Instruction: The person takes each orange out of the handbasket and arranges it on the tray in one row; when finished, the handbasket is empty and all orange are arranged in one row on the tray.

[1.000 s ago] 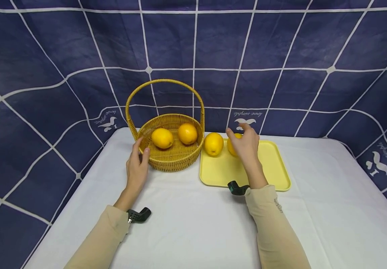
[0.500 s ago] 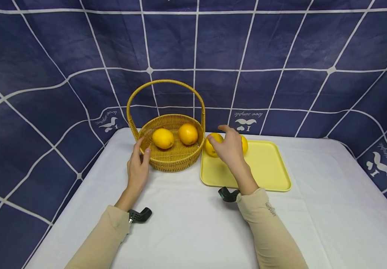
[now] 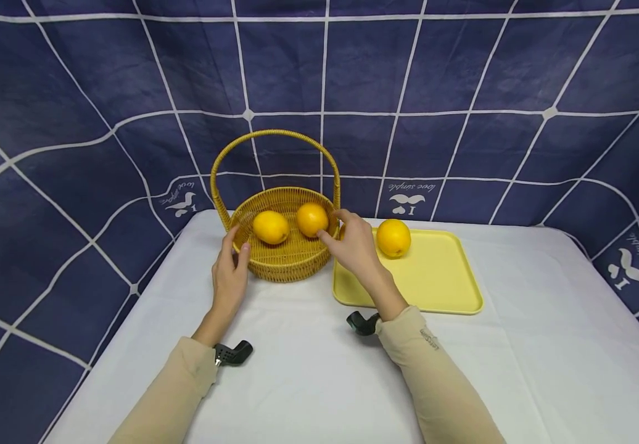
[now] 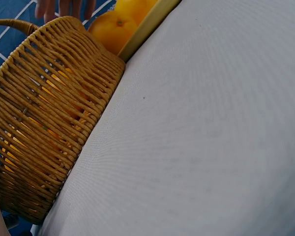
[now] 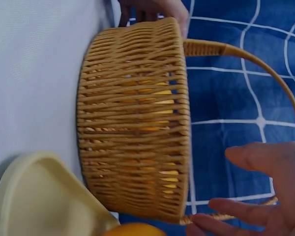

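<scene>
Your table [image 3: 308, 370], covered in a pale cloth, carries everything here, and the biggest thing on it is the woven wicker basket [image 3: 286, 262], golden-brown, round, with close horizontal weave on its wall and a tall arched handle; it stands near the far edge, left of centre. Just to its right, touching or nearly so, lies the flat pale-yellow tray [image 3: 436, 283], rectangular with rounded corners and a low rim. Your left hand [image 3: 229, 271] rests against the basket's left wall, thumb at the rim and fingers relaxed, not closed round anything that shows. Your right hand [image 3: 355, 243] sits at the basket's right rim, over the tray's far left corner, fingers spread and loosely bent; it hides most of an orange [image 4: 113, 29] that lies on that corner hard against the basket, and whether you are grasping it I cannot tell. The fruit is smooth, bright yellow-orange and round, with a small stem dimple. A second orange on the tray [image 3: 393, 237] sits by its far edge, and two oranges in the basket [image 3: 271, 227] lie side by side.
</scene>
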Motion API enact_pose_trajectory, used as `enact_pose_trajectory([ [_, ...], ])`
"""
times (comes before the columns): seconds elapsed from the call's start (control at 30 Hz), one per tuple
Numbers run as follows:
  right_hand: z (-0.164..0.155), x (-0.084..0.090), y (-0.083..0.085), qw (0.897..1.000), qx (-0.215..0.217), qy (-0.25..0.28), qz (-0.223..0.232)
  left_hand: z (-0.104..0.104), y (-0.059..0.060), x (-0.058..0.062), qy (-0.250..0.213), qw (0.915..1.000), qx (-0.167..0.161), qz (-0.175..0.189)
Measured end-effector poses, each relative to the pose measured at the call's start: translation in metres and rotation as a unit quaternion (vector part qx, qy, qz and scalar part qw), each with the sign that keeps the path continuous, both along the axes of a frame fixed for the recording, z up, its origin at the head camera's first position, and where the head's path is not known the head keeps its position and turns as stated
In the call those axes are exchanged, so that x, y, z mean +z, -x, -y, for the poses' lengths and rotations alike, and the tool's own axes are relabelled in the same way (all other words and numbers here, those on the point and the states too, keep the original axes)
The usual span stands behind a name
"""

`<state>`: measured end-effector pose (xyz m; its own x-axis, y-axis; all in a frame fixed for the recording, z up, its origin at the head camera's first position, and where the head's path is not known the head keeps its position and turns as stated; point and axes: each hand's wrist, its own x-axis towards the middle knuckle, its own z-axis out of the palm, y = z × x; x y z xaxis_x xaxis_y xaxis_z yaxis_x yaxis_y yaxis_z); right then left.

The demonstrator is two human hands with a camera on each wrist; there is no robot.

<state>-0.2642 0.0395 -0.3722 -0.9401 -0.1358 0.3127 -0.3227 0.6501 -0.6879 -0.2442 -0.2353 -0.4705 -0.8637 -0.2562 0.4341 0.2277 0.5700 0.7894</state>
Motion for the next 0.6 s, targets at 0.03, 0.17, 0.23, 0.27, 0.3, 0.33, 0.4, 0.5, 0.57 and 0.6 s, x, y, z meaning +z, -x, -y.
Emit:
enact_pose_trajectory([
  [0.03,0.003,-0.001,0.002,1.0,0.004,0.0,0.0,0.0,0.0,0.0,0.0,1.0,0.0,-0.001],
  [0.17,0.015,0.0,0.013,1.0,0.02,-0.008,0.003,0.0,0.001,0.0,0.0,1.0,0.0,-0.005],
  [0.23,0.021,0.001,0.018,1.0,0.019,-0.015,0.004,-0.001,0.001,0.0,-0.001,1.0,-0.002,-0.008],
  [0.27,0.024,0.002,0.02,1.0,0.017,-0.021,0.005,-0.001,0.001,0.0,-0.001,1.0,-0.003,-0.008],
  [0.3,0.027,0.003,0.023,1.0,0.013,-0.027,0.007,-0.001,0.001,0.0,-0.002,1.0,-0.004,-0.009],
  [0.33,0.03,0.003,0.025,0.999,0.006,-0.035,0.009,-0.001,0.0,0.001,-0.002,0.9999,-0.004,-0.009],
  [0.4,0.035,0.005,0.028,0.999,-0.004,-0.053,0.012,-0.002,0.0,0.001,-0.001,0.9999,-0.004,-0.009],
  [0.5,0.042,0.006,0.032,0.997,-0.005,-0.079,0.025,-0.001,0.0,0.001,0.0,1.0,-0.002,-0.007],
  [0.57,0.046,0.007,0.036,0.995,0.0,-0.095,0.033,-0.001,0.0,0.001,0.0,1.0,-0.002,-0.007],
  [0.6,0.049,0.006,0.038,0.994,0.004,-0.102,0.039,-0.001,0.0,0.001,0.0,1.0,-0.002,-0.006],
])
